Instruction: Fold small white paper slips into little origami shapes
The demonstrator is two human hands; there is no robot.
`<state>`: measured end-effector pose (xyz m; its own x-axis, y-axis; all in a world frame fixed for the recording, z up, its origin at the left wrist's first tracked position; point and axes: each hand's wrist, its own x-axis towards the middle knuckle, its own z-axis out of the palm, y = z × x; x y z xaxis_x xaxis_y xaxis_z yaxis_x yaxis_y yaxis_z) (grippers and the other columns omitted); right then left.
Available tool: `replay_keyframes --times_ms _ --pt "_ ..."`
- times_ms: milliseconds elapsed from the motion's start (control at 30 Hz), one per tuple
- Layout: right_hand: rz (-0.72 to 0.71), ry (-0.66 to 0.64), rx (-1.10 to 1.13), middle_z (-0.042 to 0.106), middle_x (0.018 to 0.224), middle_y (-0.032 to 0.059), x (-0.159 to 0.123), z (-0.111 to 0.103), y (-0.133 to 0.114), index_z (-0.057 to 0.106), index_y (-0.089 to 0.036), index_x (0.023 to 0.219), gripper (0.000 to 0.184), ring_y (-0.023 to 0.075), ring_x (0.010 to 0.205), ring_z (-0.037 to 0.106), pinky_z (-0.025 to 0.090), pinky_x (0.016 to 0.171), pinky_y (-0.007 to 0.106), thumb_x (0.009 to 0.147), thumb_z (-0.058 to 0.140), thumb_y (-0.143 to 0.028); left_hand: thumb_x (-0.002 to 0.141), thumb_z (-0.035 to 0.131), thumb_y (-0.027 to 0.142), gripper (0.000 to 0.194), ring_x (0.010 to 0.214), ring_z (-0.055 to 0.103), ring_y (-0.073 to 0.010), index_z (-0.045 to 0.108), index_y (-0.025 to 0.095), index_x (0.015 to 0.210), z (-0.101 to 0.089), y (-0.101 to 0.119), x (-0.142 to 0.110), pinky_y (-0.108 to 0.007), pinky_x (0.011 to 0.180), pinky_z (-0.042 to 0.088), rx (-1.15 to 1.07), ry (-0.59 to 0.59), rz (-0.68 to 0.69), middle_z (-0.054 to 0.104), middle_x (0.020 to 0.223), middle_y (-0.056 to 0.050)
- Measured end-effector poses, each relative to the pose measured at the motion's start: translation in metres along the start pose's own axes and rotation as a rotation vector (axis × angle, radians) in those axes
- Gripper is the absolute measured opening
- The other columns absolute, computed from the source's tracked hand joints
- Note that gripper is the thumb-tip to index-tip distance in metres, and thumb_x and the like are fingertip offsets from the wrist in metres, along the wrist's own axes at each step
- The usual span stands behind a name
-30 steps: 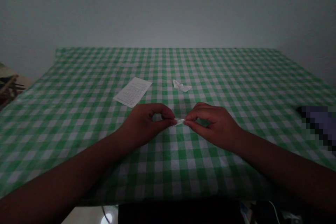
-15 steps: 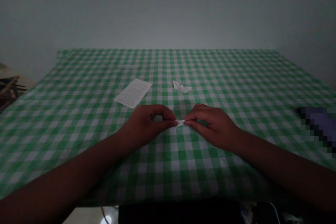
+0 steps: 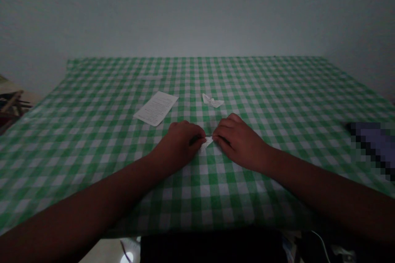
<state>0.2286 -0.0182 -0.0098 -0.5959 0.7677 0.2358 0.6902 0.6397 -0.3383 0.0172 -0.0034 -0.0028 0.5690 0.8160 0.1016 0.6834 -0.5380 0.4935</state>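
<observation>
Between my two hands is a small folded piece of printed paper (image 3: 206, 144), its lined triangular part pointing down toward me. My left hand (image 3: 184, 141) pinches its left side between thumb and fingers. From the other side, my right hand (image 3: 235, 140) grips the upper right corner with thumb and forefinger. The fingers cover much of the paper. Beyond them lies a folded paper boat (image 3: 212, 101) with print on it. A flat printed sheet (image 3: 156, 108) rests past my left hand.
A green and white checked tablecloth (image 3: 197, 197) covers the table, which meets a pale wall (image 3: 197, 12) at the back. A thin white strip (image 3: 149, 77) lies farther off at left. At the right edge is a dark, pixelated object (image 3: 375, 144).
Both hands have turned and shifted slightly, fingers now closer together. The folded paper has tilted, so a triangular face shows below the fingers.
</observation>
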Motion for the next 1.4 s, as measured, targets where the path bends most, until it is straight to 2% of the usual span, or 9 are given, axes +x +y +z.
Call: replay_keyframes --times_ms 233,367,467,633,867,1067,1233,1333,1400 --pt "0.064 0.094 -0.117 0.063 0.091 0.0096 0.001 0.009 -0.001 0.068 -0.015 0.094 0.015 0.0246 0.091 0.05 0.04 0.084 0.04 0.093 0.057 -0.026 0.092 0.059 0.026 0.012 0.095 0.056 -0.023 0.069 0.02 0.092 0.006 -0.003 0.0 -0.041 0.088 0.041 0.149 0.012 0.069 0.066 0.097 -0.005" --pt "-0.002 0.019 -0.18 0.063 0.09 0.0087 -0.001 0.008 -0.006 0.07 -0.015 0.093 0.024 0.0242 0.09 0.049 0.038 0.081 0.039 0.098 0.05 -0.028 0.092 0.059 0.025 0.014 0.096 0.054 -0.0234 0.073 0.023 0.095 0.004 -0.001 0.0 -0.041 0.087 0.038 0.182 0.011 0.073 0.067 0.099 -0.005" --pt "0.003 -0.014 -0.196 0.064 0.087 0.0075 -0.002 0.006 -0.007 0.071 -0.016 0.092 0.03 0.0241 0.089 0.048 0.037 0.079 0.04 0.1 0.047 -0.031 0.091 0.061 0.028 0.014 0.099 0.054 -0.025 0.075 0.026 0.095 0.002 -0.002 -0.001 -0.042 0.085 0.035 0.207 -0.007 0.075 0.068 0.101 -0.004" --pt "0.062 0.011 -0.176 0.065 0.086 0.0059 -0.001 0.007 -0.006 0.072 -0.018 0.09 0.026 0.0236 0.088 0.049 0.036 0.077 0.039 0.099 0.052 -0.032 0.088 0.066 0.037 0.019 0.104 0.052 -0.026 0.075 0.03 0.104 -0.004 -0.004 -0.004 -0.042 0.086 0.032 0.185 -0.023 0.063 0.067 0.107 -0.003" --pt "0.107 0.035 -0.2 0.067 0.088 0.006 -0.001 0.008 -0.009 0.07 -0.019 0.088 0.021 0.0259 0.09 0.05 0.035 0.074 0.04 0.093 0.06 -0.037 0.085 0.067 0.034 0.029 0.107 0.05 -0.027 0.07 0.036 0.114 -0.013 -0.006 -0.006 -0.044 0.087 0.032 0.163 -0.15 0.069 0.064 0.116 -0.002" --pt "0.111 0.055 -0.16 0.067 0.091 0.0084 0.0 0.008 -0.012 0.07 -0.018 0.091 0.032 0.0261 0.091 0.051 0.036 0.077 0.04 0.09 0.062 -0.048 0.083 0.066 0.029 0.032 0.108 0.051 -0.0255 0.07 0.03 0.114 -0.018 -0.004 -0.008 -0.042 0.088 0.034 0.124 -0.154 0.095 0.062 0.115 -0.003" --pt "0.047 0.06 -0.068 0.066 0.088 0.0064 -0.001 -0.002 -0.007 0.07 -0.018 0.088 0.024 0.0233 0.09 0.053 0.036 0.079 0.038 0.096 0.051 -0.029 0.088 0.064 0.045 0.025 0.107 0.051 -0.0261 0.071 0.028 0.106 -0.01 -0.002 -0.005 -0.044 0.089 0.032 0.137 -0.075 0.094 0.064 0.111 -0.004" --pt "0.056 0.13 -0.042 0.065 0.085 0.0061 -0.004 -0.009 -0.002 0.069 -0.016 0.085 0.021 0.0216 0.086 0.055 0.037 0.079 0.037 0.094 0.051 -0.024 0.086 0.069 0.042 0.021 0.107 0.052 -0.0255 0.07 0.026 0.1 -0.002 -0.004 -0.002 -0.043 0.089 0.031 0.155 -0.028 0.104 0.065 0.109 -0.003" --pt "0.069 0.172 -0.034 0.066 0.085 0.006 -0.005 -0.012 0.0 0.068 -0.016 0.085 0.018 0.0214 0.085 0.057 0.038 0.078 0.037 0.092 0.052 -0.022 0.087 0.068 0.038 0.017 0.106 0.054 -0.0244 0.068 0.024 0.098 0.0 -0.004 -0.001 -0.043 0.09 0.031 0.155 -0.041 0.121 0.066 0.108 -0.003"
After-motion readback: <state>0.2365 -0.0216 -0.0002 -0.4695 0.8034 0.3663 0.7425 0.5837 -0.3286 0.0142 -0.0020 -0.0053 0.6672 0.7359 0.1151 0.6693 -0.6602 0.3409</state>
